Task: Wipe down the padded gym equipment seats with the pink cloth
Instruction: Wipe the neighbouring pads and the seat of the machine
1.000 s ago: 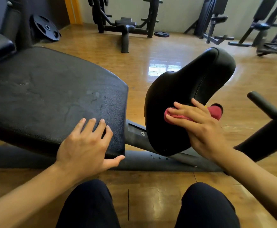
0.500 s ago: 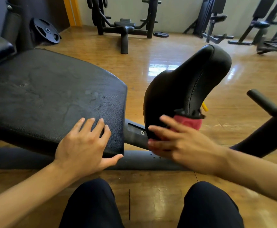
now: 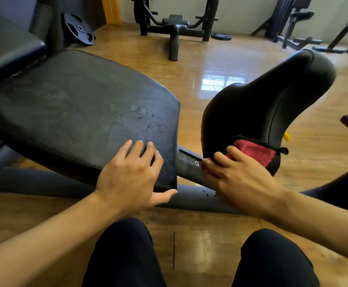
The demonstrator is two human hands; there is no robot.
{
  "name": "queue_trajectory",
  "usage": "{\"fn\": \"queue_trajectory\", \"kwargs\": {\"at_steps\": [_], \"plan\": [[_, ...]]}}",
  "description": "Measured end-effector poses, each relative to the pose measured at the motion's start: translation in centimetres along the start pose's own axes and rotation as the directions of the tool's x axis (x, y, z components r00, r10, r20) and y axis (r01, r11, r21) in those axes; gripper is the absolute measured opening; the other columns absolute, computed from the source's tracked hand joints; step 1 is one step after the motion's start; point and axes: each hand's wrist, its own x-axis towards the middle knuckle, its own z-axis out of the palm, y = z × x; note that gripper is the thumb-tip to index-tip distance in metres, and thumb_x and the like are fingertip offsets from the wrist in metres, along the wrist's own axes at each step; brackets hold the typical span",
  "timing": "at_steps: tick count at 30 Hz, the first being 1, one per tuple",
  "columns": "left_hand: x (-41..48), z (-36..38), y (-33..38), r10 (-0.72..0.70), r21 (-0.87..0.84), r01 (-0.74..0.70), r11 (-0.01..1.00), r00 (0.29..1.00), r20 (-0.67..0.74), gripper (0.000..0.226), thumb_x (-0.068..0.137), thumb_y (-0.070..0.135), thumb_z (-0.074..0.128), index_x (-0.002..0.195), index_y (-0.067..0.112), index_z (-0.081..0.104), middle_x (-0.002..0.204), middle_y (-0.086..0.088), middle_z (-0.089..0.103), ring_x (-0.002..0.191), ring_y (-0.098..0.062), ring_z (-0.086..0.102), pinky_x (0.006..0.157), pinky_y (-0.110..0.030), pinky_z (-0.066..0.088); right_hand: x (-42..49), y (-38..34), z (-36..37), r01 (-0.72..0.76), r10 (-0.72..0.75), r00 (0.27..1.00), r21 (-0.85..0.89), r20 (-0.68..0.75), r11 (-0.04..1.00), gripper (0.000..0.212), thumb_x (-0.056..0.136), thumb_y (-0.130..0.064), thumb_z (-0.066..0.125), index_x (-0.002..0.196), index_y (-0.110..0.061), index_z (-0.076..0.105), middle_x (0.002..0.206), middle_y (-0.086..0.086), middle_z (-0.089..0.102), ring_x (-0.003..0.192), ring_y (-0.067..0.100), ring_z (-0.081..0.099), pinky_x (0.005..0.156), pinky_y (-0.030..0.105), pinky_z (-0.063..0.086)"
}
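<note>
Pink cloth [image 3: 253, 152] is pressed against the lower front of the curved black seat pad [image 3: 262, 104], with the right hand [image 3: 239, 179] holding it there, fingers spread over its near edge and partly curled into the fabric. Left hand [image 3: 131, 179] lies flat on the near corner of the large flat bench pad [image 3: 75, 108], fingers straight and close together, thumb hooked under the pad's edge. Both pads sit on a dark metal frame [image 3: 189, 160] over the wooden floor [image 3: 210, 59]; a weight plate [image 3: 79, 30] leans at far left.
</note>
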Motion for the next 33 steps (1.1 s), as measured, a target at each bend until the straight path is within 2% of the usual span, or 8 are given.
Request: {"fn": "queue_trajectory", "kwargs": {"at_steps": [5,8,10,13,16,21,28,33], "plan": [[0.2,-0.4,-0.1,-0.005,-0.001,0.005,1.000,1.000,0.027,0.093,0.085,0.084,0.045,0.118,0.001,0.071,0.128,-0.024,0.068,0.116,-0.043,0.063,0.104,-0.054,0.048,0.7,-0.1,-0.2,-0.081,0.081,0.997,-0.032,0.009,0.996,0.058,0.093,-0.024,0.033,0.147,-0.010,0.046,0.146,0.016,0.048,0.128,0.037,0.044,0.104,0.049,0.030],[0.1,-0.5,0.1,-0.020,0.005,0.020,1.000,1.000,0.023,0.094,0.085,0.085,0.045,0.120,0.002,0.071,0.131,-0.024,0.067,0.118,-0.044,0.062,0.107,-0.059,0.048,0.6,0.5,0.4,-0.140,0.140,0.990,-0.004,-0.002,0.990,0.056,0.098,-0.020,0.037,0.152,-0.007,0.037,0.152,0.020,0.037,0.133,0.039,0.039,0.105,0.050,0.024],[0.1,-0.4,0.2,-0.031,0.007,0.031,0.999,0.999,0.018,0.093,0.085,0.085,0.047,0.121,0.003,0.071,0.132,-0.024,0.066,0.120,-0.044,0.062,0.106,-0.060,0.048,-0.1,2.6,0.4,-0.186,0.189,0.979,0.050,-0.070,0.981,0.053,0.092,-0.018,0.057,0.143,-0.005,0.051,0.145,0.020,0.048,0.124,0.040,0.047,0.098,0.049,0.030],[0.1,-0.2,0.3,-0.048,0.014,0.048,0.999,0.999,-0.001,0.091,0.084,0.084,0.049,0.119,0.003,0.071,0.132,-0.023,0.067,0.119,-0.044,0.063,0.105,-0.059,0.049,-1.0,4.8,0.6,-0.324,0.350,0.909,0.143,-0.227,0.935,0.040,0.087,-0.015,0.051,0.122,-0.005,0.068,0.129,0.016,0.063,0.109,0.040,0.057,0.089,0.048,0.030],[0.1,-0.2,0.5,-0.057,0.024,0.056,0.998,0.998,0.006,0.091,0.082,0.084,0.050,0.120,0.003,0.071,0.132,-0.022,0.067,0.119,-0.043,0.063,0.105,-0.059,0.049,0.9,1.9,0.7,-0.216,0.218,0.969,0.032,-0.117,0.976,0.045,0.091,-0.019,0.034,0.118,-0.010,0.069,0.123,0.010,0.061,0.106,0.034,0.052,0.083,0.044,0.028],[0.2,-0.3,0.3,-0.040,0.018,0.039,0.999,0.998,0.057,0.092,0.084,0.084,0.047,0.124,0.004,0.069,0.134,-0.022,0.065,0.121,-0.044,0.062,0.106,-0.060,0.048,2.6,0.4,0.1,-0.103,0.099,0.995,0.164,0.033,0.981,0.043,0.090,-0.027,0.036,0.114,-0.015,0.070,0.111,0.005,0.060,0.102,0.030,0.042,0.079,0.041,0.024],[1.4,-3.7,-0.2,-0.058,-0.152,0.119,0.981,0.932,0.357,0.093,0.086,0.084,0.044,0.132,0.006,0.066,0.142,-0.022,0.059,0.131,-0.043,0.053,0.117,-0.069,0.027,4.1,2.5,-4.0,-0.274,0.293,0.956,0.472,0.034,0.838,0.038,0.094,-0.037,0.041,0.106,-0.017,0.071,0.102,0.004,0.062,0.092,0.025,0.049,0.074,0.038,0.037],[3.9,-9.9,-3.4,-0.052,-0.181,0.155,0.971,0.879,0.474,0.084,0.093,0.077,0.030,0.124,0.011,0.072,0.130,-0.020,0.066,0.120,-0.042,0.060,0.115,-0.068,0.030,5.4,4.8,-10.1,-0.424,0.467,0.878,0.625,0.106,0.656,0.037,0.100,-0.042,0.042,0.096,-0.020,0.071,0.096,0.002,0.065,0.090,0.022,0.053,0.076,0.037,0.042]]}}
